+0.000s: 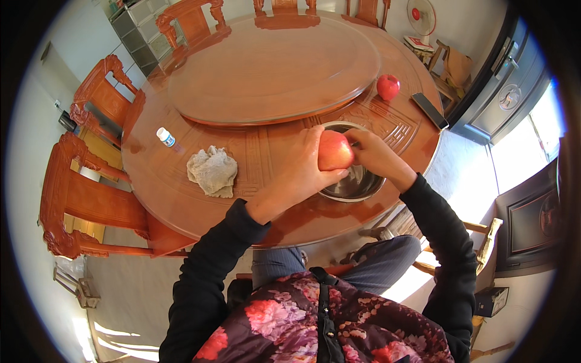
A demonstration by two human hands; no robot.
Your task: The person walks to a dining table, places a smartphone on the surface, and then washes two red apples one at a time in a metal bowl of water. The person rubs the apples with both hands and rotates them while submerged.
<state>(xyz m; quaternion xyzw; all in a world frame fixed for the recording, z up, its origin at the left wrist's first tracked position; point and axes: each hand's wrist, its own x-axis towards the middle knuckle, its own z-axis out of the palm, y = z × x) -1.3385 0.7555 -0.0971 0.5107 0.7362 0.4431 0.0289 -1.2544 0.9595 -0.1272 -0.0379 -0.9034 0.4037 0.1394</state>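
Note:
My left hand (302, 165) holds a red apple (335, 151) above a round stainless steel bowl (358, 183), its thumb under the fruit and its fingers behind. At the apple's right side is my right hand (370, 149), fingers bent; its fingertips are partly hidden, and whether they hold anything cannot be told. The bowl stands on a carved round wooden table (272, 222). A second red apple (388, 87) rests on the table beyond the bowl, to the right. To the left of my hands lies a crumpled grey cloth (212, 171).
A raised turntable (277, 68) takes up the table's middle. A small white bottle (165, 137) lies at the left, and a smartphone (429, 111) lies at the right edge. Carved wooden chairs (104, 195) surround the far and left sides. An electric fan (421, 18) stands beyond.

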